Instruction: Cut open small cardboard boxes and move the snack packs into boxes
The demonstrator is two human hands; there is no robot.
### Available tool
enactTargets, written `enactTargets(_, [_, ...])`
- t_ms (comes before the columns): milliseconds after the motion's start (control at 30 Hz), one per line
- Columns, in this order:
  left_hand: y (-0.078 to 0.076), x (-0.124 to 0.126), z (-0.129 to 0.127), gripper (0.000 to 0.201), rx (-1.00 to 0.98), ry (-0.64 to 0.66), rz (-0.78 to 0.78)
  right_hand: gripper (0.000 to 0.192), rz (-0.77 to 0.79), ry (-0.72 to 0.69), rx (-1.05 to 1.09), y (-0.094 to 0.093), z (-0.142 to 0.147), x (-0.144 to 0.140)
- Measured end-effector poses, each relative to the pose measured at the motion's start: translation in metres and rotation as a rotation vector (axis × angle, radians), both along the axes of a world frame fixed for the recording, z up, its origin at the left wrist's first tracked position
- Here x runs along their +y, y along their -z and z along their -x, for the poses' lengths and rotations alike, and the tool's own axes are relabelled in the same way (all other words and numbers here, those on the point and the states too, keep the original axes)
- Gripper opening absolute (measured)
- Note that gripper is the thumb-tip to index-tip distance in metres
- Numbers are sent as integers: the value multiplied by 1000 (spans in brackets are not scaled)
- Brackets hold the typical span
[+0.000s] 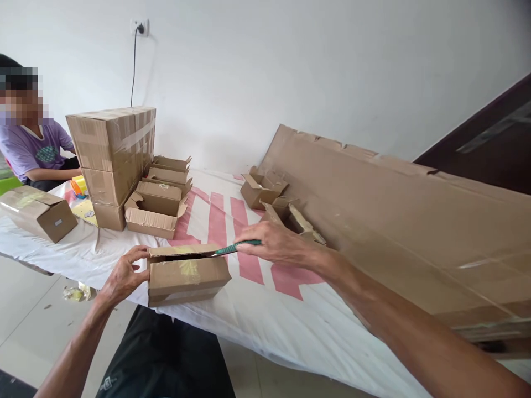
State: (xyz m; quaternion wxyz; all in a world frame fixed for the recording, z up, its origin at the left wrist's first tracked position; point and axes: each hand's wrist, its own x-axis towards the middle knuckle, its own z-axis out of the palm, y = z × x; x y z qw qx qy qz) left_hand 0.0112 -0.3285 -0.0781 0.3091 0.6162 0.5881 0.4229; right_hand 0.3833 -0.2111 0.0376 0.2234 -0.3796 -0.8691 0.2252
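Observation:
A small cardboard box (188, 282) with tape on it sits at the table's near edge, and a dark gap runs along its top. My left hand (126, 273) grips the box's left end, thumb on the near side and fingers at the top edge. In my right hand (271, 241) is a green-handled utility knife (236, 247), its tip at the right end of the gap. What lies inside the box is hidden.
Stacked taped cartons (120, 160) stand at the back left beside open boxes (155, 207). Another closed box (39, 213) lies far left, near a seated person (37, 149). More open boxes (261, 188) rest against a large cardboard sheet (373, 221) on the right.

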Motion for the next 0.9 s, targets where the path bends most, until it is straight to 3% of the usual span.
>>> enactTargets(100, [0, 2, 0, 38, 26, 30, -11, 35, -44, 102, 46, 30, -29, -4])
enactTargets(167, [1, 3, 0, 43, 23, 56, -20, 43, -44, 253, 132, 75, -41, -11])
enactTargets(267, [2, 6, 2, 54, -8, 97, -15, 43, 8, 426, 165, 160, -48, -29])
enactTargets(333, [2, 7, 6, 64, -17, 123, 9, 40, -41, 493, 164, 211, -49, -43])
enactTargets(433, [0, 7, 14, 92, -2, 178, 51, 37, -104, 500, 120, 253, -46, -59])
enactTargets(500, [-4, 6, 17, 114, 26, 224, 74, 35, -93, 490, 112, 256, -43, -63])
enactTargets(567, [-8, 4, 19, 129, 70, 259, 87, 37, -58, 501, 161, 243, -37, -60])
enactTargets(733, [-13, 4, 16, 144, 229, 283, 90, 43, 1, 415, 390, 180, -5, -52])
enactTargets(833, [-11, 6, 16, 148, 331, 273, 84, 43, -23, 316, 405, 146, 23, -54])
enactTargets(900, [-9, 8, 18, 147, 364, 269, 76, 53, -26, 263, 355, 132, 40, -55])
